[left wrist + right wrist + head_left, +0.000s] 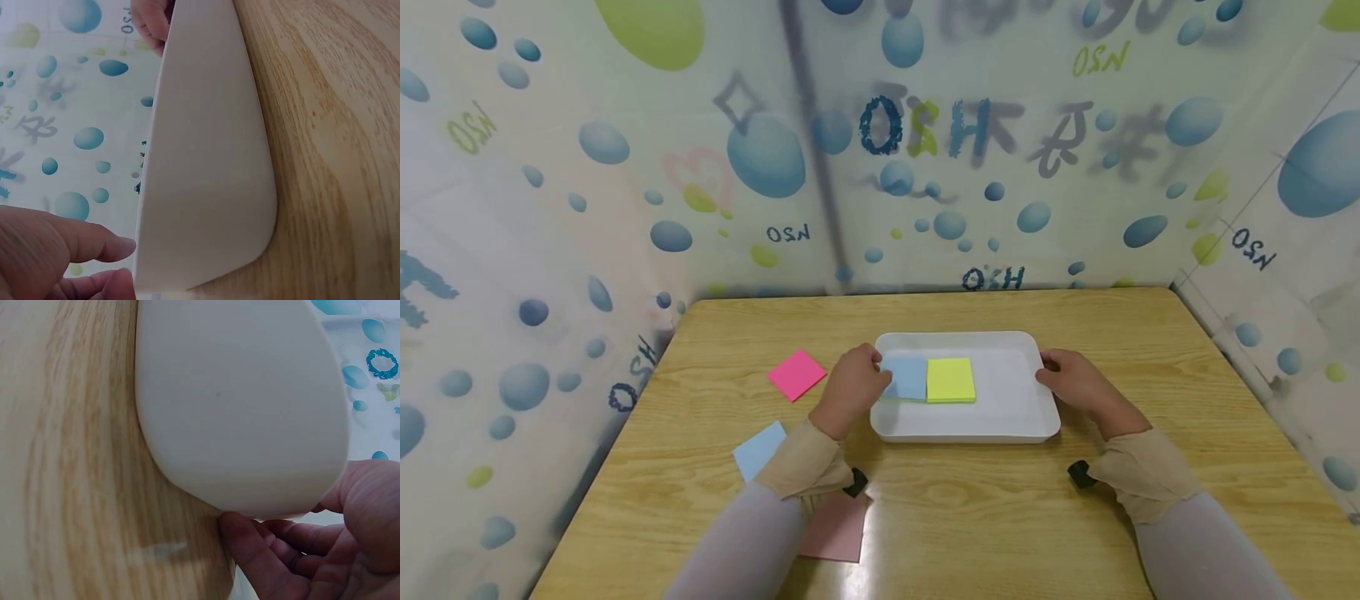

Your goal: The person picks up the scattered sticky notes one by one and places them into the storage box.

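A white rectangular tray [1011, 387] stands on the wooden table, its long side facing me. Inside, toward the left, a light blue sticky note [910, 379] and a yellow sticky note pad [951, 381] lie edge to edge. My left hand [852, 387] holds the tray's left end, its thumb at the rim and covering part of the blue note's left edge. At the opposite end, my right hand [1075, 382] grips the tray wall; the right wrist view shows fingertips [234, 528] against its lower edge.
Left of the tray lies a bright pink sticky note [797, 375]. Another light blue note [758, 448] and a dull pink square [837, 533] are partly covered by my left sleeve. A patterned curtain [880, 208] hangs behind the wooden table [970, 517].
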### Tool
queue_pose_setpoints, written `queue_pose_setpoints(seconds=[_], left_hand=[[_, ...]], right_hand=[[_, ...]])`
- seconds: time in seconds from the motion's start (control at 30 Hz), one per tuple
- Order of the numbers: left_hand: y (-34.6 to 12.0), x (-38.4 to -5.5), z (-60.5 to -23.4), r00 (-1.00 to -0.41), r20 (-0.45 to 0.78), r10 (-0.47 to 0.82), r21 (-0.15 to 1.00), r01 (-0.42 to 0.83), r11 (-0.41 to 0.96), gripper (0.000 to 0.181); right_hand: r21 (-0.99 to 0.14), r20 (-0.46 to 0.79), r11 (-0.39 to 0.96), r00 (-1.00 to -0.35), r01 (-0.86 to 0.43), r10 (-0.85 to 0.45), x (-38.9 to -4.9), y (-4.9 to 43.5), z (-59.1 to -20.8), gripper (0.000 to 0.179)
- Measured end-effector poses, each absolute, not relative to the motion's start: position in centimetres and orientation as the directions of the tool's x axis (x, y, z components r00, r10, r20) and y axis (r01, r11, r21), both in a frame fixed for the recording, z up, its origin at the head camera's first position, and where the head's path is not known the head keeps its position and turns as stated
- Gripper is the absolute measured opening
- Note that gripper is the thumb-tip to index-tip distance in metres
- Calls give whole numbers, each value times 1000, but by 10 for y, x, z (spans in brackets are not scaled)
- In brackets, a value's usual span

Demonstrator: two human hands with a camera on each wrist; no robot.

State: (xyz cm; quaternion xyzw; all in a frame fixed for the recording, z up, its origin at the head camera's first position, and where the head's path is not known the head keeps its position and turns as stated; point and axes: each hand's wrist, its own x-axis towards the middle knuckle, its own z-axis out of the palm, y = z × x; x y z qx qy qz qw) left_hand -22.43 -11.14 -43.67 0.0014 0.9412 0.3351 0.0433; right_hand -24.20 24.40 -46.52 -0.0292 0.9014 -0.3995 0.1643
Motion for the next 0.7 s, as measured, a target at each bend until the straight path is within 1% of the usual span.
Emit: queue_pose_setpoints(seconds=[0.17,0.47,0.6,0.7], left_hand=[[-117,-223,-436,-995,-75,65,603,7,798,26],[-137,-215,-432,-994,-103,28,528,-31,849,33],[-150,-207,-430,-992,-115,60,514,-8,858,39],[-160,-199,-429,-986,-132,97,483,21,875,43]], right_hand=[[-725,-268,685,-945,69,-188,-242,244,-465,57],[-719,-268,692,-945,67,-188,-241,245,-462,56],[-718,-273,693,-944,71,-186,-241,244,-462,57],[-713,-272,698,-944,67,-187,-240,243,-462,57]])
